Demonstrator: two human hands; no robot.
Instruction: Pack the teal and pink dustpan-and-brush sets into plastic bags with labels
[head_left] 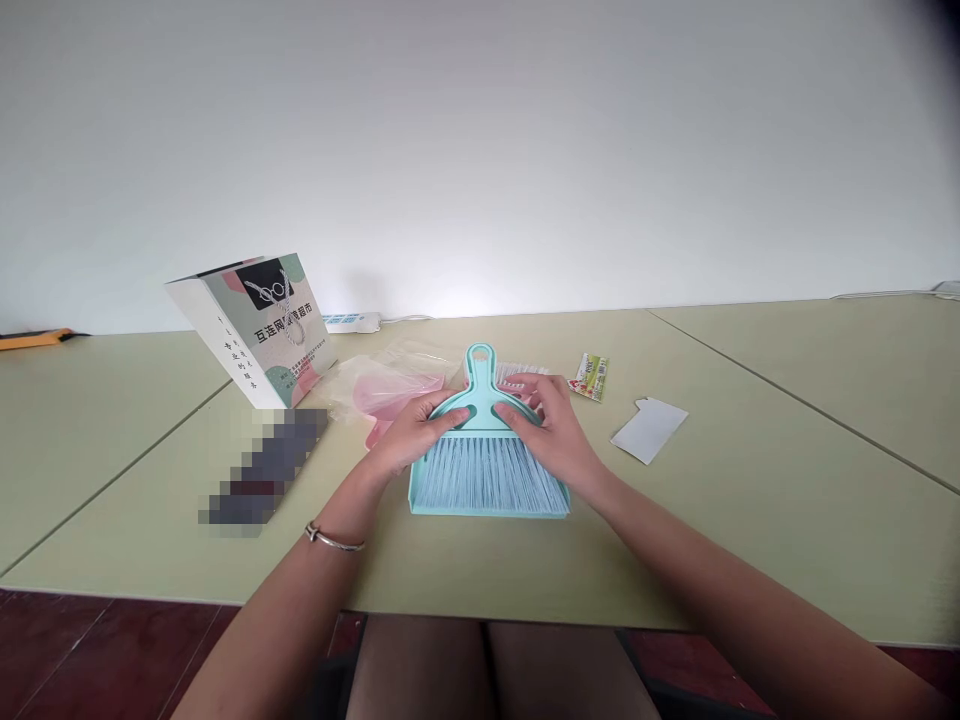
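Note:
A turquoise hand brush [487, 472] with pale blue bristles lies nested in a matching dustpan [490, 515], handles together and pointing away from me. My left hand [415, 430] grips the left shoulder of the set, thumb on top of the brush and fingers behind. On the right shoulder, my right hand [553, 430] holds it the same way, its thumb also on the brush. Behind the set lies a pink dustpan [394, 395], partly inside a clear plastic bag [409, 358]. White bristles of another brush [523, 370] show past my right fingers.
A paper gift bag [266, 325] with a rope handle leans at the back left, a blurred dark flat item [266, 475] before it. To the right are a small green packet [590, 378] and a white card [650, 430]. An orange object [34, 338] sits far left.

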